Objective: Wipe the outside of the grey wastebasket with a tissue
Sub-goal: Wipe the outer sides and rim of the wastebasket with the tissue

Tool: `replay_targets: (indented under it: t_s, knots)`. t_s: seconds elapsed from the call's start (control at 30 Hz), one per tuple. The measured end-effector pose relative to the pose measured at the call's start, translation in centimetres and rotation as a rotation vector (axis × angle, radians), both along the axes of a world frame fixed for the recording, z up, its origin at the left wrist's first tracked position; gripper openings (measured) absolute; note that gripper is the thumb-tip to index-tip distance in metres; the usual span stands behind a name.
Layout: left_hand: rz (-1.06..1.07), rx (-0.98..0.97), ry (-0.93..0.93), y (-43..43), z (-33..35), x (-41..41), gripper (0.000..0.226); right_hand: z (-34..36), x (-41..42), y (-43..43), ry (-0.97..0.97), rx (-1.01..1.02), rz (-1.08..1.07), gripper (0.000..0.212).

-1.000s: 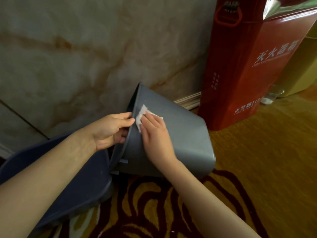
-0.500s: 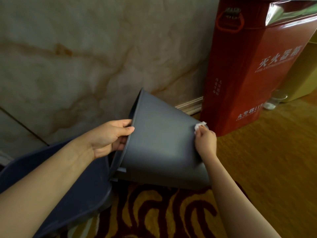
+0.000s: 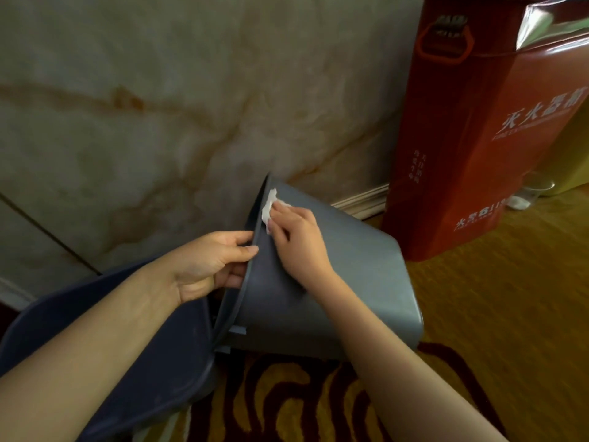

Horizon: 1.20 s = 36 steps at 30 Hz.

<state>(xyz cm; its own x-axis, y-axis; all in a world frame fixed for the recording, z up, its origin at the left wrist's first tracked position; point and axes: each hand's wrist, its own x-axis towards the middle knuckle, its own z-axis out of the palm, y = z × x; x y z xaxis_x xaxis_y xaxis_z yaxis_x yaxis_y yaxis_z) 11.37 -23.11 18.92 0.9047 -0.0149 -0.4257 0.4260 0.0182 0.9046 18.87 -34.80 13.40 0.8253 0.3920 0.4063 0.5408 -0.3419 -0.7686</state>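
Note:
The grey wastebasket (image 3: 360,282) lies tipped on its side on the carpet, its open mouth facing left and its base to the right. My left hand (image 3: 210,263) grips the rim, thumb on the outside and fingers inside. My right hand (image 3: 296,240) presses a crumpled white tissue (image 3: 269,205) flat against the upper outer wall, close to the rim. Most of the tissue is hidden under my fingers.
A dark blue plastic lid or bin (image 3: 134,339) lies under my left forearm. A marble wall (image 3: 159,106) stands close behind. A red fire-extinguisher box (image 3: 471,138) stands at the right, with a clear cup (image 3: 529,193) beside it. Patterned carpet (image 3: 287,393) covers the floor.
My right hand with the tissue went from the rim to the wastebasket's base end, then came back up along the wall to the rim. My left hand kept its hold.

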Motion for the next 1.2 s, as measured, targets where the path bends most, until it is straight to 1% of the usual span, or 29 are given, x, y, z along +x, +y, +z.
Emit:
replay_targets:
  t_s: [0.13, 0.2, 0.27, 0.33, 0.43, 0.5, 0.6, 0.7, 0.73, 0.8, 0.87, 0.9, 0.93, 0.97, 1.03, 1.1, 1.17, 1.2]
  knots:
    - [0.077, -0.030, 0.001, -0.1, -0.2, -0.1, 0.026, -1.0, -4.0, -3.9, -0.002, -0.036, 0.103, 0.015]
    - [0.110, -0.035, -0.002, -0.4, -0.2, 0.0, 0.024, -1.2, -6.1, -4.9, -0.039, -0.056, 0.112, 0.015]
    - [0.122, -0.020, -0.001, -0.7, -0.1, 0.2, 0.023, -1.4, -8.4, -4.6, -0.096, -0.049, 0.061, 0.014]
    - [0.132, -0.012, 0.001, -0.9, 0.0, 0.5, 0.020, -1.9, -10.4, -3.6, -0.152, -0.033, -0.036, 0.016]
    - [0.141, -0.004, 0.010, -1.1, -0.1, 0.6, 0.014, -3.4, -11.1, -3.0, -0.274, -0.062, -0.137, 0.022]
    - [0.147, 0.021, 0.019, -0.9, -0.1, 0.6, 0.023, -4.8, -10.2, -3.7, -0.314, -0.080, -0.166, 0.025]
    - [0.145, 0.070, 0.045, -0.7, 0.0, 0.4, 0.035, -6.8, -8.8, -6.2, -0.180, -0.003, -0.277, 0.022]
    - [0.126, 0.068, 0.065, -0.5, 0.1, 0.4, 0.038, -9.1, -7.1, -10.2, -0.055, 0.081, -0.495, 0.016]
    - [0.122, 0.060, 0.068, -0.5, 0.2, 0.5, 0.037, -9.9, -6.4, -11.7, 0.023, 0.098, -0.582, 0.015]
    - [0.100, 0.034, 0.063, -0.8, 0.4, 0.7, 0.034, -11.2, -4.9, -14.1, 0.248, 0.152, -0.702, 0.016]
    - [0.049, 0.038, 0.041, -1.5, 0.6, 0.9, 0.031, -12.1, -3.5, -15.8, 0.458, 0.197, -0.735, 0.022]
    - [0.023, 0.052, 0.029, -1.9, 0.8, 1.0, 0.031, -12.2, -2.8, -16.3, 0.522, 0.201, -0.756, 0.024]
    - [0.000, 0.065, 0.022, -2.2, 1.0, 1.1, 0.033, -12.0, -2.1, -16.7, 0.545, 0.196, -0.779, 0.026]
    - [-0.021, 0.077, 0.022, -2.3, 1.1, 1.2, 0.035, -11.7, -1.3, -17.0, 0.523, 0.187, -0.791, 0.027]
    - [-0.038, 0.098, 0.028, -2.3, 1.3, 1.5, 0.035, -10.5, 0.3, -16.9, 0.405, 0.154, -0.727, 0.026]
    - [-0.010, 0.116, 0.033, -2.3, 1.3, 1.7, 0.036, -9.0, 2.0, -15.9, 0.307, 0.081, -0.532, 0.025]
    - [0.026, 0.122, 0.036, -2.2, 1.1, 1.8, 0.039, -8.2, 3.5, -14.6, 0.278, -0.054, -0.370, 0.022]
    - [0.035, 0.117, 0.037, -2.3, 1.1, 1.8, 0.039, -8.1, 3.9, -14.2, 0.281, -0.102, -0.337, 0.021]
